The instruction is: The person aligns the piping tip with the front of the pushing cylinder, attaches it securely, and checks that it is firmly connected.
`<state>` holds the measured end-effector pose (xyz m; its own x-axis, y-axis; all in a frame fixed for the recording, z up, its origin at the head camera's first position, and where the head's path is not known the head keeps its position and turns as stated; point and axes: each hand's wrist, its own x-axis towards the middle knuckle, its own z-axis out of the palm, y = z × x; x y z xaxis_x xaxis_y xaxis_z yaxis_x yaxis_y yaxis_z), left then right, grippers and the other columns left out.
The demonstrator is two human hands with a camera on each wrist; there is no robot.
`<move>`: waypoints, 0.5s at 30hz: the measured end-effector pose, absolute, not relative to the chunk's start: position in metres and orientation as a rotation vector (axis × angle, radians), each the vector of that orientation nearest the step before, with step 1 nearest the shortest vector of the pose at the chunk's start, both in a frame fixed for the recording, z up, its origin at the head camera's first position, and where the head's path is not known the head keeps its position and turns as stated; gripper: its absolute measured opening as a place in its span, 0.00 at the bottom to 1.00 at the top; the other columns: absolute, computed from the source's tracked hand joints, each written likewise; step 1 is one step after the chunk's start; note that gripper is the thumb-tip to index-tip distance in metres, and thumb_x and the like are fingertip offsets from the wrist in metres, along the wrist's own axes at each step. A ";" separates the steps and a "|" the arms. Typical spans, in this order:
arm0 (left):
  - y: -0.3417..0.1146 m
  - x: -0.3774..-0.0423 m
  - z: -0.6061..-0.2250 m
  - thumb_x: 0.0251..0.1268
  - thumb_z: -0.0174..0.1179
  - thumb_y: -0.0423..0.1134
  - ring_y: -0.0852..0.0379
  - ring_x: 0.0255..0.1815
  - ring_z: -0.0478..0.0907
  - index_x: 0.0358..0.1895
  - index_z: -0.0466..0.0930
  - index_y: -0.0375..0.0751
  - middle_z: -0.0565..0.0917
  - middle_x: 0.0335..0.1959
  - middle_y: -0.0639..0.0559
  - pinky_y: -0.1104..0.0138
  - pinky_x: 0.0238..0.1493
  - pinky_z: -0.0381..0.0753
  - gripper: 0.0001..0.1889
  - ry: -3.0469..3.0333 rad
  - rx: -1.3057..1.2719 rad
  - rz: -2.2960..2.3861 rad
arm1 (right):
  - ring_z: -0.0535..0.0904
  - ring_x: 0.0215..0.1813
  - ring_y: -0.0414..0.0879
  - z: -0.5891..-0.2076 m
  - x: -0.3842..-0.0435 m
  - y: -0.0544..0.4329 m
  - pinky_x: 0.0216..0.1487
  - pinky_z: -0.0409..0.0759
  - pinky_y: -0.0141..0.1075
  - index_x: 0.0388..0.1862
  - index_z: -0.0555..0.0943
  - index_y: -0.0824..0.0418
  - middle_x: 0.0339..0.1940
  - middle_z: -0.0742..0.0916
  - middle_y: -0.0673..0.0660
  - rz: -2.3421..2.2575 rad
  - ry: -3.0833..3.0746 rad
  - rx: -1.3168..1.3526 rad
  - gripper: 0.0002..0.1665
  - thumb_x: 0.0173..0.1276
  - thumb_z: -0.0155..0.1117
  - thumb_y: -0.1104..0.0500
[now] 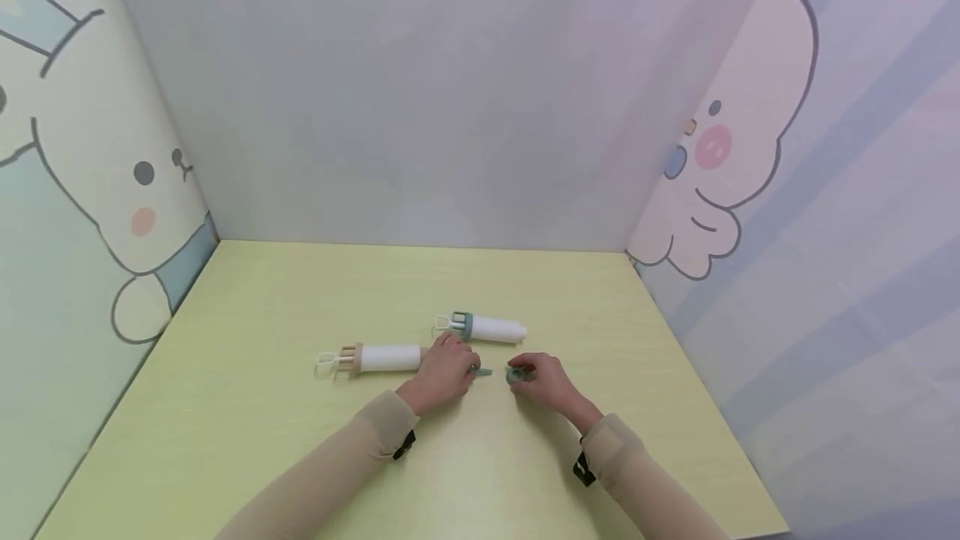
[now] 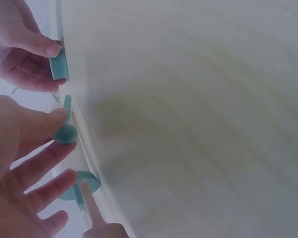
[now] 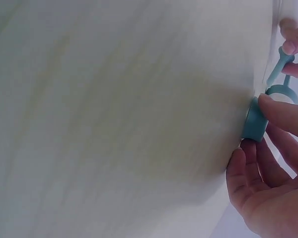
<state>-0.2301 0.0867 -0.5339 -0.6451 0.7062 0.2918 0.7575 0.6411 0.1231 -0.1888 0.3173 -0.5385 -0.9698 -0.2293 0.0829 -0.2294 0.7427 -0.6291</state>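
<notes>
My left hand [image 1: 442, 375] pinches a small teal piece [image 2: 65, 134] between thumb and fingertip; it has a rounded end and a thin straight stem. Opposite it, my right hand [image 1: 551, 383] holds a teal ring-shaped cap [image 3: 255, 120] by its edge, low over the table. A short gap separates the two pieces. Just left of my left hand lies a white tube with a beige collar [image 1: 390, 358], its right end hidden behind the fingers. Beyond both hands lies a second, smaller white tube with a teal collar [image 1: 498, 330].
Both tubes lie on their sides on the pale yellow table [image 1: 300, 290], pull handles to the left. A plain grey panel [image 1: 420, 107] stands behind the table. Side panels with cartoon animals [image 1: 750, 123] enclose it left and right.
</notes>
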 end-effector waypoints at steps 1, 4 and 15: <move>0.086 -0.230 -0.533 0.52 0.66 0.37 0.53 0.39 0.74 0.31 0.85 0.51 0.81 0.30 0.59 0.54 0.55 0.65 0.03 -2.640 -1.193 -0.359 | 0.81 0.41 0.47 -0.538 -0.189 0.317 0.43 0.77 0.41 0.45 0.84 0.63 0.40 0.86 0.53 1.055 -2.931 0.394 0.19 0.52 0.74 0.66; 0.084 -0.230 -0.530 0.52 0.67 0.37 0.53 0.39 0.76 0.32 0.86 0.51 0.82 0.31 0.59 0.55 0.53 0.68 0.04 -2.607 -1.189 -0.407 | 0.81 0.41 0.47 -0.536 -0.190 0.316 0.42 0.77 0.40 0.46 0.84 0.63 0.41 0.86 0.53 1.056 -2.930 0.396 0.19 0.53 0.74 0.65; 0.075 -0.229 -0.514 0.53 0.68 0.33 0.54 0.36 0.77 0.36 0.86 0.41 0.82 0.33 0.52 0.59 0.42 0.75 0.06 -2.524 -1.161 -0.697 | 0.82 0.42 0.48 -0.513 -0.194 0.307 0.40 0.79 0.39 0.48 0.83 0.65 0.43 0.86 0.54 1.232 -2.826 0.370 0.17 0.59 0.71 0.64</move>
